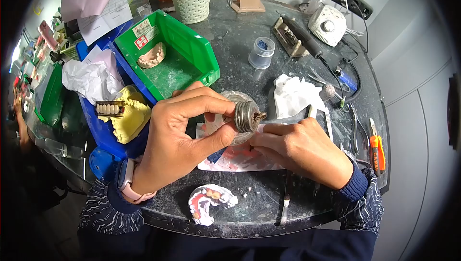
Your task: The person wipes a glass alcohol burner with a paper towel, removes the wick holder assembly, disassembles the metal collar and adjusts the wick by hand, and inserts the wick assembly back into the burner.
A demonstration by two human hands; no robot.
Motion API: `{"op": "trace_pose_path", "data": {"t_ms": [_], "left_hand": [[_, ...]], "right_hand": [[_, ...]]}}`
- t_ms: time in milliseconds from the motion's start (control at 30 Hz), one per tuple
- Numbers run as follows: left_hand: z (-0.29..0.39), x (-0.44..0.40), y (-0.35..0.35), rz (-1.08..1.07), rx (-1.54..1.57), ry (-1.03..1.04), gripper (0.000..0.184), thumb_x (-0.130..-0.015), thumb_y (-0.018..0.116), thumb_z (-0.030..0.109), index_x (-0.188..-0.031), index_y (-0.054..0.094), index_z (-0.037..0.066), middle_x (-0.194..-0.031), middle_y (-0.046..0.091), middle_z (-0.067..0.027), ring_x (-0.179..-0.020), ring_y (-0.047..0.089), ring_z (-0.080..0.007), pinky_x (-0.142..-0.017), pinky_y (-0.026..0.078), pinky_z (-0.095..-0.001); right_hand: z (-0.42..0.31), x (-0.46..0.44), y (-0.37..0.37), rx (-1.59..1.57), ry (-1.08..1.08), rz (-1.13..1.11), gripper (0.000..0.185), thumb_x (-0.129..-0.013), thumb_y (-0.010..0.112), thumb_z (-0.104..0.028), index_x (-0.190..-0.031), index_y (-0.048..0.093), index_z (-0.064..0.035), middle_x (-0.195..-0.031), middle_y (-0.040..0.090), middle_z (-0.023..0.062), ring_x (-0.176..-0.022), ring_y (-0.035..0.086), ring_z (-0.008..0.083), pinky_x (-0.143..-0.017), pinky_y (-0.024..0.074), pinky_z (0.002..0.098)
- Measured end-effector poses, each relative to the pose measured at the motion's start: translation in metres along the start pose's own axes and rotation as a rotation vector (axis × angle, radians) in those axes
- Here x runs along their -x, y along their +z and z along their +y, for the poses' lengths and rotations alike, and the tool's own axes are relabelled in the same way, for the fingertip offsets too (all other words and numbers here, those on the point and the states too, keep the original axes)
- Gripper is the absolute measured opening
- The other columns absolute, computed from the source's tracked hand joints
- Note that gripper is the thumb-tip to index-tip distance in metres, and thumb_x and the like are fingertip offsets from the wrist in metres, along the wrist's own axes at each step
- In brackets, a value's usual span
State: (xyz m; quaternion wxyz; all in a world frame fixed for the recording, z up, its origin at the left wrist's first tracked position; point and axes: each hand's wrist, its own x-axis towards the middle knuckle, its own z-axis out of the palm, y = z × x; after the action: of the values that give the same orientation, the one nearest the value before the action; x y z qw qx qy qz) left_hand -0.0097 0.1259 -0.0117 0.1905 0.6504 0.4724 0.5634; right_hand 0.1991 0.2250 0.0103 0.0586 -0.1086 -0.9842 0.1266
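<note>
My left hand (185, 121) pinches a threaded metal burner cap (247, 116) between thumb and fingers, tipped sideways. A frayed brown wick (260, 116) sticks out of its right end. Just behind the cap is a round clear glass vessel (235, 95), partly hidden by the hand. My right hand (300, 148) is closed close to the cap's lower right, fingertips pressed together; what they hold, if anything, is hidden. Below both hands lies a white sheet (216, 166) with pink and blue smears. A dental cast (205, 204) with pink wax and teeth rests near the front edge.
At left, a green bin (192, 52) holds a dental cast (152, 56); a blue tray (108, 133) carries a yellow cast (129, 117). Crumpled tissue (294, 95), a handpiece (302, 35), orange-handled pliers (377, 148) and a clear jar (261, 53) stand behind or right.
</note>
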Motion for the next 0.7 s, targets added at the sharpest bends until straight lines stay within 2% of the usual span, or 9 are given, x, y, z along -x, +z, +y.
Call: {"op": "trace_pose_path", "data": {"t_ms": [133, 233, 300, 333, 367, 433, 467, 567, 700], "left_hand": [[-0.001, 0.0, 0.0, 0.004, -0.003, 0.01, 0.019, -0.076, 0.076, 0.007, -0.091, 0.069, -0.002, -0.082, 0.066, -0.0053, -0.07, 0.049, -0.0118, -0.066, 0.041, -0.0254], [-0.001, 0.0, 0.001, 0.0, 0.014, -0.001, 0.019, -0.076, 0.076, 0.008, -0.091, 0.069, -0.002, -0.081, 0.066, -0.0052, -0.069, 0.049, -0.0117, -0.066, 0.041, -0.0255], [-0.001, 0.001, 0.002, 0.019, 0.037, -0.021, 0.019, -0.077, 0.076, 0.009, -0.091, 0.069, -0.002, -0.08, 0.066, -0.0047, -0.069, 0.049, -0.0116, -0.066, 0.041, -0.026], [-0.001, 0.001, 0.001, 0.013, 0.026, -0.017, 0.019, -0.077, 0.076, 0.01, -0.09, 0.069, -0.001, -0.08, 0.065, -0.0044, -0.069, 0.05, -0.0116, -0.066, 0.041, -0.0261], [-0.001, 0.0, 0.001, 0.006, 0.016, -0.011, 0.019, -0.077, 0.076, 0.011, -0.09, 0.069, -0.001, -0.079, 0.065, -0.0041, -0.069, 0.05, -0.0116, -0.067, 0.041, -0.0262], [-0.001, 0.0, 0.001, -0.001, -0.003, -0.002, 0.019, -0.076, 0.077, 0.012, -0.089, 0.069, 0.0, -0.078, 0.065, -0.0034, -0.069, 0.05, -0.0116, -0.069, 0.041, -0.0266], [0.0, 0.0, 0.001, -0.002, -0.012, -0.002, 0.019, -0.076, 0.077, 0.013, -0.089, 0.069, 0.0, -0.078, 0.065, -0.003, -0.068, 0.05, -0.0117, -0.069, 0.04, -0.0268], [0.001, -0.001, 0.0, -0.013, -0.061, 0.022, 0.019, -0.075, 0.077, 0.014, -0.088, 0.069, 0.002, -0.077, 0.064, -0.0022, -0.068, 0.05, -0.012, -0.072, 0.04, -0.0271], [0.0, 0.0, 0.001, -0.014, -0.084, 0.024, 0.018, -0.075, 0.077, 0.014, -0.087, 0.069, 0.003, -0.077, 0.064, -0.001, -0.066, 0.05, -0.0117, -0.072, 0.039, -0.0272]], "right_hand": [[0.005, 0.002, 0.009, 0.079, 0.022, -0.075, 0.014, -0.08, 0.066, -0.011, -0.094, 0.066, -0.0101, -0.08, 0.064, 0.0065, -0.065, 0.063, 0.0278, -0.055, 0.0497, 0.0364], [0.005, 0.001, 0.002, -0.031, -0.008, -0.054, 0.017, -0.08, 0.063, -0.015, -0.095, 0.059, -0.0072, -0.085, 0.063, 0.0111, -0.067, 0.065, 0.0306, -0.055, 0.0502, 0.0375], [0.005, -0.002, -0.013, -0.233, 0.021, 0.068, 0.016, -0.079, 0.066, -0.013, -0.092, 0.058, -0.0061, -0.083, 0.061, 0.0113, -0.065, 0.063, 0.0315, -0.055, 0.0502, 0.0358], [0.008, -0.004, -0.023, -0.408, 0.057, 0.117, 0.018, -0.078, 0.069, -0.011, -0.092, 0.059, -0.005, -0.082, 0.061, 0.0086, -0.06, 0.062, 0.0272, -0.054, 0.0498, 0.0321], [0.013, -0.005, -0.025, -0.603, 0.092, 0.228, 0.013, -0.083, 0.068, -0.009, -0.093, 0.063, -0.0019, -0.082, 0.063, 0.0047, -0.059, 0.062, 0.0155, -0.053, 0.0491, 0.0261], [0.004, -0.005, -0.032, -0.934, 0.374, 0.339, 0.011, -0.087, 0.068, -0.009, -0.092, 0.066, 0.0014, -0.082, 0.066, 0.0033, -0.065, 0.062, 0.0073, -0.057, 0.0494, 0.0206], [0.003, -0.005, -0.033, -1.059, 0.365, 0.349, 0.013, -0.088, 0.069, -0.008, -0.091, 0.068, 0.0041, -0.083, 0.068, 0.0047, -0.069, 0.063, 0.0062, -0.06, 0.0507, 0.0187], [-0.001, -0.007, -0.026, -1.137, 0.365, 0.386, 0.011, -0.085, 0.07, -0.006, -0.088, 0.067, 0.0049, -0.086, 0.068, 0.0117, -0.06, 0.063, 0.0106, -0.053, 0.0542, 0.023], [-0.002, -0.009, -0.021, -1.239, 0.34, 0.385, 0.012, -0.082, 0.074, -0.006, -0.086, 0.068, 0.0039, -0.082, 0.067, 0.009, -0.06, 0.061, 0.0095, -0.049, 0.0506, 0.0206]]}}
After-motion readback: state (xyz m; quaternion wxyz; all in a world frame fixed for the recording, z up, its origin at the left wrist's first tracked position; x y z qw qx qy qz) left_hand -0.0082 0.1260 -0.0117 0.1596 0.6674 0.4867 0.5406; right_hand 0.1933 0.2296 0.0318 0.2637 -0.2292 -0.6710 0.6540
